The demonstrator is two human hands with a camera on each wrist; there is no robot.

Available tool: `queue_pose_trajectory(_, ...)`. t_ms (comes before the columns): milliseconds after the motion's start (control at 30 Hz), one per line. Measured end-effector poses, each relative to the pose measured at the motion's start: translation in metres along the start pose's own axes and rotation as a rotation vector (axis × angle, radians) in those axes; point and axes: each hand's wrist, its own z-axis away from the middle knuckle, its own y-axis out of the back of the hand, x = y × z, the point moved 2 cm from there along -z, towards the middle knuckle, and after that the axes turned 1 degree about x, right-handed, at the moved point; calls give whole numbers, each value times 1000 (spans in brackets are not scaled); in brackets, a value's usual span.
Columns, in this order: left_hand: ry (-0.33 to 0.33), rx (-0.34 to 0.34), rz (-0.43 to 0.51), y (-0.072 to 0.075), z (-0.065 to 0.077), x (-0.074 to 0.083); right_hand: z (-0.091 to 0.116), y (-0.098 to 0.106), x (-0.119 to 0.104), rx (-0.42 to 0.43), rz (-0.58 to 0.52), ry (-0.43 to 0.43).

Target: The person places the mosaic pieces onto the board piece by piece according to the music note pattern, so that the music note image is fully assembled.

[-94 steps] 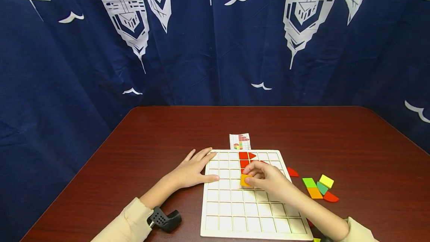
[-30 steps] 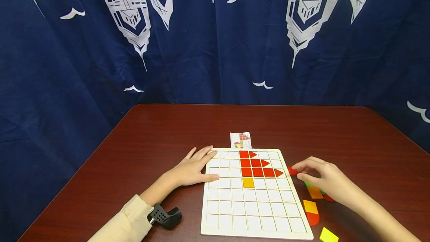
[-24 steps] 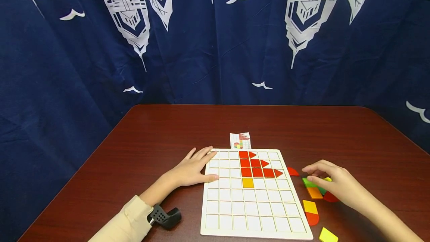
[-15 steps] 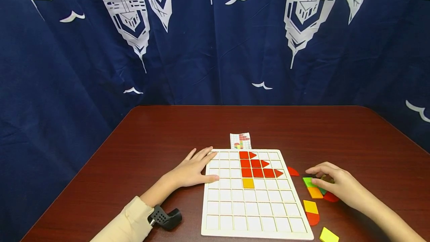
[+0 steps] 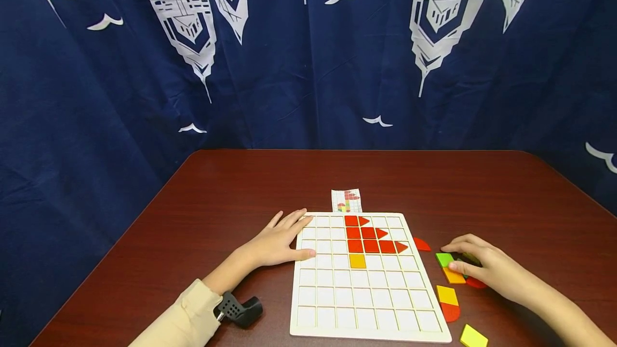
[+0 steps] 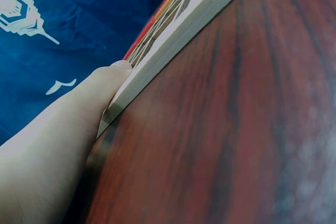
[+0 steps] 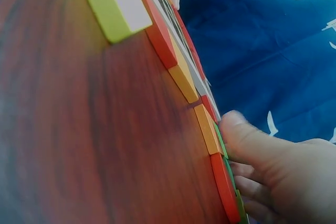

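Note:
My left hand [image 5: 272, 244] rests on the left edge of a white grid board [image 5: 323, 304], fingers spread and thumb on the near squares. On the board, red tiles [image 5: 369, 233] form three stepped rows ending in points, with one yellow-orange square tile [image 5: 357, 261] below them. Right of the board, my right hand [image 5: 482, 264] is low over a small cluster of tiles, thumb apart from the loosely bent fingers. Its thumb overlaps an orange tile [image 5: 454, 276] beside a green tile [image 5: 444, 259]; the hand partly hides a red tile [image 5: 476, 283] and others.
A printed pattern card [image 5: 346, 201] lies beyond the board. Along the board's right side are a red rounded tile [image 5: 421, 244], a yellow-orange tile [image 5: 447, 295] against a red-orange rounded one [image 5: 450, 312], and a yellow tile [image 5: 474, 336]. A dark blue curtain [image 5: 289, 68] hangs behind the table.
The yellow-orange square, pinched in my right hand at first, now lies on the board. My right hand went to the red rounded tile, then moved onto the cluster. My left hand stayed put.

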Motion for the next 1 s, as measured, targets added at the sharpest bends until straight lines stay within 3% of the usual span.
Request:
queue_pose_trajectory(367,0,-1,-9,-1,0,0,1,0,-4,-4,-9,50)
queue_pose_trajectory(667,-2,1,-5,-2,0,-1,0,-1,-8,-34,-30,-31)
queue_pose_trajectory(1000,-2,-1,-7,-2,-1,-1,-2,2,-14,31,-38,6)
